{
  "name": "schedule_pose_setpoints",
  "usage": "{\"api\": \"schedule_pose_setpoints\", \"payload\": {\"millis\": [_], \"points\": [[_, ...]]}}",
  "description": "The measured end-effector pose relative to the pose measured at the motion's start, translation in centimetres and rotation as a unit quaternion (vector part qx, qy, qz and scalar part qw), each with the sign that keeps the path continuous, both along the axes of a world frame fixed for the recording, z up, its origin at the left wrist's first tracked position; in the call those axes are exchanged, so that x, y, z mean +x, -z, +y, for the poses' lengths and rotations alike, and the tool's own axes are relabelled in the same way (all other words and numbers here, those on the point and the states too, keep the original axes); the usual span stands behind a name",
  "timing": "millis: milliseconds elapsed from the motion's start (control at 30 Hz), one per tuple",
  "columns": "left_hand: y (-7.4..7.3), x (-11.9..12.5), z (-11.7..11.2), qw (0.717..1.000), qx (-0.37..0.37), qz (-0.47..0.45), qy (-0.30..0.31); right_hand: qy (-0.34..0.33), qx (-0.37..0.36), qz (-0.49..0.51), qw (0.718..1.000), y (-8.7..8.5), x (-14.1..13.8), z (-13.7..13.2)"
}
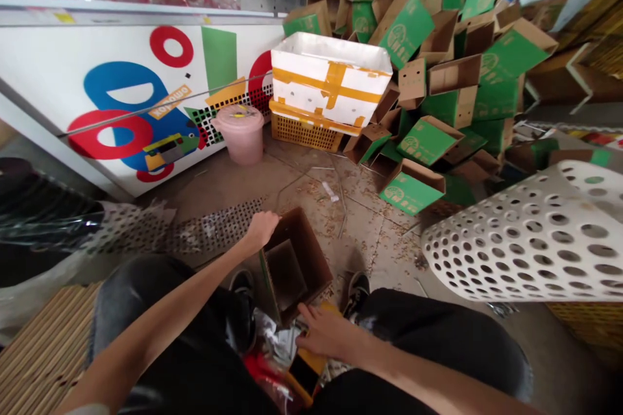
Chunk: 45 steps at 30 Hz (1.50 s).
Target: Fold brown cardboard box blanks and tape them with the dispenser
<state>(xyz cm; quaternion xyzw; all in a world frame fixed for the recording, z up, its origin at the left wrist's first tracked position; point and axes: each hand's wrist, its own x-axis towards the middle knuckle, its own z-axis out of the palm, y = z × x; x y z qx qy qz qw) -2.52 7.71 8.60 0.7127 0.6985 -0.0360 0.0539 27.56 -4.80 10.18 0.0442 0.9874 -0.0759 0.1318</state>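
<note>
An upended-looking cardboard box [311,256] with brown inside walls and a dark green outer side is tilted between my knees, its opening towards me. My left hand [261,232] is closed over the rim at its upper left. At the near rim, lower right, my right hand [328,332] has its fingertips over the edge and the thumb on the outer side. Just under my right hand lies a yellow and black object [306,369], whose kind I cannot make out. Around it are clear plastic and a red wrapping [265,369].
Green and brown cardboard boxes [409,188] are heaped at the back right. White foam crates [331,87] on a yellow basket [306,131] and a pink bucket [243,136] stand ahead. A perforated white basket [525,240] lies right; slatted wood [48,350] is left. Small bits litter the floor.
</note>
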Motion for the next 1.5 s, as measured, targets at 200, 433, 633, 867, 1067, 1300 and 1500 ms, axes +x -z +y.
{"api": "schedule_pose_setpoints", "payload": {"millis": [200, 433, 633, 867, 1067, 1300, 1500], "points": [[1.8, 3.2, 0.9, 1.000, -0.008, -0.014, 0.020, 0.035, 0.001, -0.015, 0.999, 2.1, 0.6, -0.7], [2.5, 3.2, 1.7, 0.999, -0.028, -0.014, 0.038, 0.067, -0.028, -0.046, 0.996, 1.0, 1.3, -0.7], [2.9, 3.1, 1.7, 1.000, -0.027, -0.003, -0.013, 0.121, -0.056, -0.098, 0.986, 0.2, 0.4, -1.0], [2.0, 3.4, 1.8, 0.998, -0.048, -0.024, 0.015, 0.282, -0.241, 0.038, 0.928, -2.2, 3.1, -0.5], [1.8, 4.3, 2.4, 0.996, -0.061, -0.052, 0.029, 0.634, -0.207, 0.153, 0.729, -4.4, 4.5, -1.2], [1.7, 4.8, 2.5, 0.991, -0.086, -0.066, 0.076, 0.704, -0.041, 0.093, 0.702, -3.7, -0.2, -0.9], [1.8, 7.1, 0.8, 0.980, -0.139, -0.070, 0.127, 0.715, -0.007, 0.070, 0.695, -1.2, -3.3, 0.0]]}}
